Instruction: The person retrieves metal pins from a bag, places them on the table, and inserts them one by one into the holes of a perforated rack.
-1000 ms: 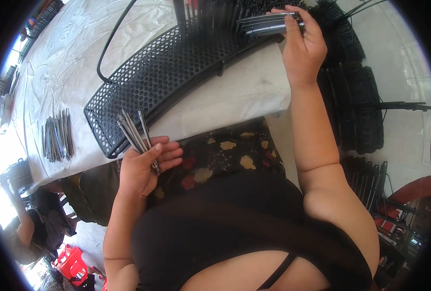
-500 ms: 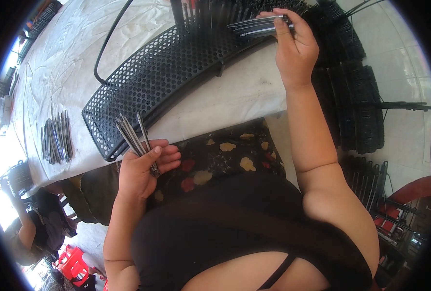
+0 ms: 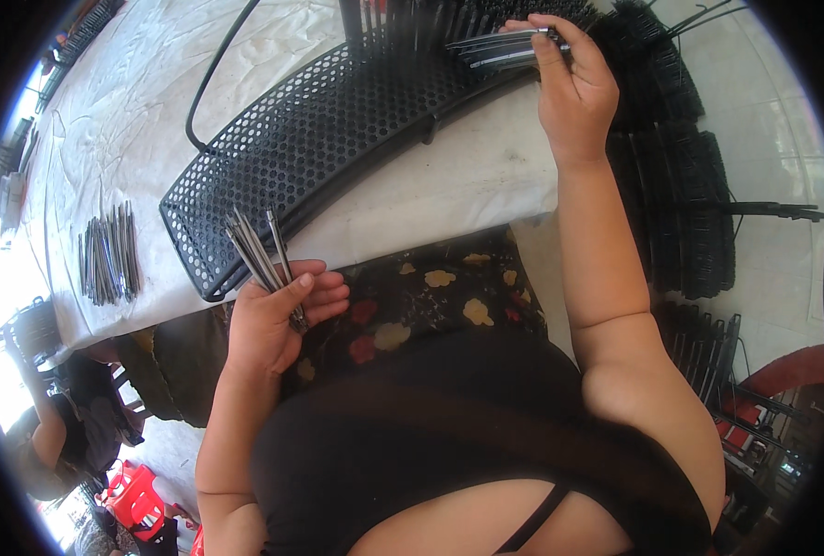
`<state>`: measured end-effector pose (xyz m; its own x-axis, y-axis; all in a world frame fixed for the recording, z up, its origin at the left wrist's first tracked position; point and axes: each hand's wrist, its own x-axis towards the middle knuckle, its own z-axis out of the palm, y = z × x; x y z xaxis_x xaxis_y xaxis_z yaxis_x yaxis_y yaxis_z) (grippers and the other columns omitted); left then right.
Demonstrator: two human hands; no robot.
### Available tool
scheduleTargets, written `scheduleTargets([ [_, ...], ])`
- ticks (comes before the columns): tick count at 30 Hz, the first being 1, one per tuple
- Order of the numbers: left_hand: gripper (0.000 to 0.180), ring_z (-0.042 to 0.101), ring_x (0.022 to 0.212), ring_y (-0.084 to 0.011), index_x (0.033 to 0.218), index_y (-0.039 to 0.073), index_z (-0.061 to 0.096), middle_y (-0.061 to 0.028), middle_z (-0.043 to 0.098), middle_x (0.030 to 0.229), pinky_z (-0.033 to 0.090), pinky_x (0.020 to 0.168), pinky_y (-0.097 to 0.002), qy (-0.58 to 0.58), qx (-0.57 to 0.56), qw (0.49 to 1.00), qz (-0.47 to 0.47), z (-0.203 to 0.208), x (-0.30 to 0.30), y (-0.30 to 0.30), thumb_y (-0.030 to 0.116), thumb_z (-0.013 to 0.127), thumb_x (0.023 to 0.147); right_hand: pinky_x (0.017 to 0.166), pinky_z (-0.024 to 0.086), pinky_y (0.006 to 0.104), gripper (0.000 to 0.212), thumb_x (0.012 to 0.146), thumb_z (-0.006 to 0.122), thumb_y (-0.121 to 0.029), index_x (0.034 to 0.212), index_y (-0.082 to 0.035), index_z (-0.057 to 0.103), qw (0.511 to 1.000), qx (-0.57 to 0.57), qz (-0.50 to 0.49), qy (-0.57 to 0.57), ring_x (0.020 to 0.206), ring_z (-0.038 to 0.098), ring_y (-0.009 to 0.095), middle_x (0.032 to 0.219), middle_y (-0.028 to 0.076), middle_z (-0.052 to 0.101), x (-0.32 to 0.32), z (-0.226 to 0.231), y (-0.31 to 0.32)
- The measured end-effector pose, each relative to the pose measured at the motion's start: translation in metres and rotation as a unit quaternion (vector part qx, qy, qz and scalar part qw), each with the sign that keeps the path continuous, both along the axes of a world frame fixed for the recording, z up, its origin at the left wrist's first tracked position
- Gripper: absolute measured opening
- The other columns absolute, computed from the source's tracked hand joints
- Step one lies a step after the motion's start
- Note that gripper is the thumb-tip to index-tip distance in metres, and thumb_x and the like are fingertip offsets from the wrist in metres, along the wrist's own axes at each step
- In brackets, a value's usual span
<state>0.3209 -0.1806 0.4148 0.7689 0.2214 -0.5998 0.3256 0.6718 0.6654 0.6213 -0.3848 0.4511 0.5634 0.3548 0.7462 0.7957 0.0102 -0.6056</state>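
while the left hand sits nearest, low over the lap at the table's near edge, its fingers are curled shut around the lower ends of a small bunch of thin metal rods, which fan upward and a little leftward from the fist so their free tips lie over the near corner of the black perforated panel. that panel lies flat on the white-covered table, its long axis running from the near left corner up toward the far right. farther along it, at the far right end, the right hand is raised with its fingers pinched closed on a second bundle of rods; these lie almost level, pointing left from the fingertips across the panel's far end, so their long axis runs roughly crosswise to the rods in the left hand. the right hand is the one closer to the upright black tines at the panel's far edge. off to the left, well apart from both hands, a loose pile of rods rests on the table.
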Motion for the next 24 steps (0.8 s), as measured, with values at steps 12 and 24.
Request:
scheduleTargets([
  [12, 0.021, 0.068, 0.093, -0.0342, 0.112, -0.01, 0.055, -0.0239, 0.065, 0.1, 0.057, 0.085, -0.0466, -0.01, -0.002, 1.0, 0.001, -0.002, -0.001, -0.001, 0.001, 0.052, 0.094, 0.093, 0.053, 0.0293, 0.018, 0.095, 0.055, -0.003, 0.111, 0.0, 0.064, 0.986, -0.09, 0.103, -0.097, 0.104, 0.067, 0.022, 0.106, 0.014, 0.07, 0.006, 0.014, -0.001],
  [24, 0.022, 0.068, 0.092, -0.0323, 0.112, -0.008, 0.055, -0.0212, 0.066, 0.099, 0.057, 0.085, -0.0461, -0.014, -0.005, 1.0, -0.01, -0.004, 0.0, 0.0, 0.004, 0.053, 0.094, 0.093, 0.052, 0.0288, 0.019, 0.096, 0.055, -0.004, 0.112, -0.001, 0.065, 0.99, -0.064, 0.114, -0.046, 0.104, 0.067, 0.021, 0.106, 0.014, 0.07, 0.011, 0.008, 0.003],
])
